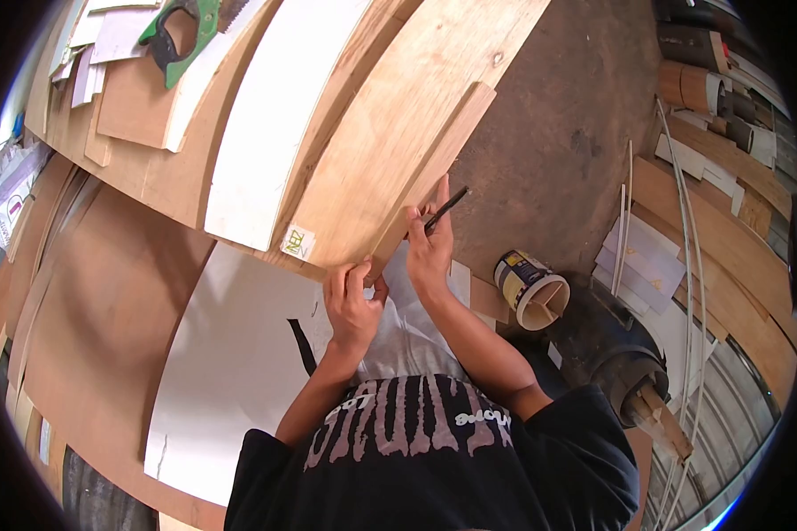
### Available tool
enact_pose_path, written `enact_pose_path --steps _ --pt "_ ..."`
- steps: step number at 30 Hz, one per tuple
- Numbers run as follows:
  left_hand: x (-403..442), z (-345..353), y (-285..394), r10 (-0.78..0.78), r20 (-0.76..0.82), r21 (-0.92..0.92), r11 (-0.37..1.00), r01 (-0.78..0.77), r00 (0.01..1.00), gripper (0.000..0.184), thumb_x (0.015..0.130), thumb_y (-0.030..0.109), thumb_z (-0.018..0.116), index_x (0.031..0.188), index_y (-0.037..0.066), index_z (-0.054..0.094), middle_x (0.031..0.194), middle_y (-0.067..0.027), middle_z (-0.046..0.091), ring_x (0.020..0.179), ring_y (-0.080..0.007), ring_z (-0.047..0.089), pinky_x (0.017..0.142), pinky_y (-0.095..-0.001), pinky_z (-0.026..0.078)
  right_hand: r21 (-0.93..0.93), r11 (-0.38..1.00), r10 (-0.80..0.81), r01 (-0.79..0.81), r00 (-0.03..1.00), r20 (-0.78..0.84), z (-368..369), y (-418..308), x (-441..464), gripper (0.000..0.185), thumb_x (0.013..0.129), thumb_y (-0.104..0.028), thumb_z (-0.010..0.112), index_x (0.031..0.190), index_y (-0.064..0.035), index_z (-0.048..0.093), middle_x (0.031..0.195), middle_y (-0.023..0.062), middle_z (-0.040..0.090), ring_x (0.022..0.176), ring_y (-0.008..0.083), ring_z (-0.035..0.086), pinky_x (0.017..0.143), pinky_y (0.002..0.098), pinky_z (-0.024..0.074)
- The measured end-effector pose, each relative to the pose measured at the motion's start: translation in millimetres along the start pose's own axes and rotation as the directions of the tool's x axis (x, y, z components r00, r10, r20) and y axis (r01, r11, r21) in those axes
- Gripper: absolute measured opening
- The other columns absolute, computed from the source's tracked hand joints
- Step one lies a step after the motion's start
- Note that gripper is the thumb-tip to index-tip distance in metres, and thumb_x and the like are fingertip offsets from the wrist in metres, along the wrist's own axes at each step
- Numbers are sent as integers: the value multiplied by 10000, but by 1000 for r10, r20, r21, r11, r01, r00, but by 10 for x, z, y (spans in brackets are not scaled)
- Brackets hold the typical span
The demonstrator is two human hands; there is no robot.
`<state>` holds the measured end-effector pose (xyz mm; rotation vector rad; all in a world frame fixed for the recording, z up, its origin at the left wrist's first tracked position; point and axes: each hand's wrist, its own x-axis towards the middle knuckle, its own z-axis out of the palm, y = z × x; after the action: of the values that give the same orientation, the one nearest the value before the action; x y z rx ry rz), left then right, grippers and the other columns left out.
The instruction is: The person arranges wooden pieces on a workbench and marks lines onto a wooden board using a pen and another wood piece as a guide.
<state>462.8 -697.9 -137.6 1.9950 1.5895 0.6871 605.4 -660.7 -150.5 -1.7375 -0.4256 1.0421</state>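
A long narrow wooden strip lies along the right edge of a plywood board. Near the board's lower corner, my left hand is closed on the strip's near end, fingertips on top. Farther up the same edge, my right hand has its fingers curled round a dark pen-like tool and touches the strip's side. A small label with green lettering is on the board's near corner.
A green-handled saw and wood offcuts lie at the upper left beside a white panel. A bucket and a black cylinder stand at the right. Stacked boards lie beyond.
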Motion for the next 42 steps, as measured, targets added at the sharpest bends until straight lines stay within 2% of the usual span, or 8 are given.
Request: enact_pose_path --steps 6,14,27,32,33,35,38,42 --pt "14 30 21 -40 6 29 999 40 999 388 721 -19 833 1077 51 696 983 -126 621 907 -350 654 806 -467 541 22 1000 -19 19 1000 17 -10 21 10 728 1097 -37 602 1718 -3 224 941 -52 423 841 62 403 751 197 385" --pt "36 41 11 -20 -21 28 999 20 1000 438 698 34 914 1074 62 692 1025 -124 668 946 -355 675 837 -464 551 -12 999 -46 46 999 20 -32 114 24 733 1098 -56 611 1719 -8 225 953 -44 448 848 73 414 766 214 398" --pt "18 86 6 -28 -70 22 999 29 997 412 695 18 899 1045 69 685 1014 -124 695 930 -356 694 849 -462 560 9 999 -48 48 999 27 -25 82 28 727 1113 -89 608 1725 -29 221 909 -55 449 786 56 398 694 209 384" --pt "11 12 8 57 24 77 995 -58 998 596 740 -10 861 1318 46 724 1132 -100 670 985 -308 673 857 -443 528 -14 999 -50 50 999 20 -20 56 29 734 1114 -106 611 1727 -30 215 911 -54 459 790 57 405 696 207 384" --pt "-11 24 6 57 23 75 995 -58 998 596 740 -10 861 1318 46 724 1132 -100 670 985 -308 673 857 -443 528 -35 997 -63 64 998 24 -31 83 34 740 1111 -106 615 1726 -26 212 917 -50 473 793 61 418 700 209 393" --pt "-55 69 0 113 61 24 993 -115 992 693 766 -18 838 1438 38 679 1213 -91 668 1047 -300 680 913 -440 532 -58 995 -77 79 997 31 -54 132 45 746 1108 -107 619 1726 -23 210 923 -45 488 795 64 431 705 210 402" --pt "20 120 63 217 124 -77 975 -209 968 624 821 2 794 1434 13 677 1327 -112 660 1162 -309 664 1006 -434 524 -62 997 -43 43 999 3 -36 116 59 765 1087 -91 646 1725 -39 226 938 -35 530 807 63 474 715 223 433" --pt "84 50 114 225 282 -8 973 -233 933 574 887 49 720 1450 -33 642 1468 -133 602 1280 -321 618 1074 -435 507 62 998 -5 7 1000 -23 -27 48 107 817 1029 -32 697 1715 -85 257 1000 -16 599 815 55 573 679 215 476"
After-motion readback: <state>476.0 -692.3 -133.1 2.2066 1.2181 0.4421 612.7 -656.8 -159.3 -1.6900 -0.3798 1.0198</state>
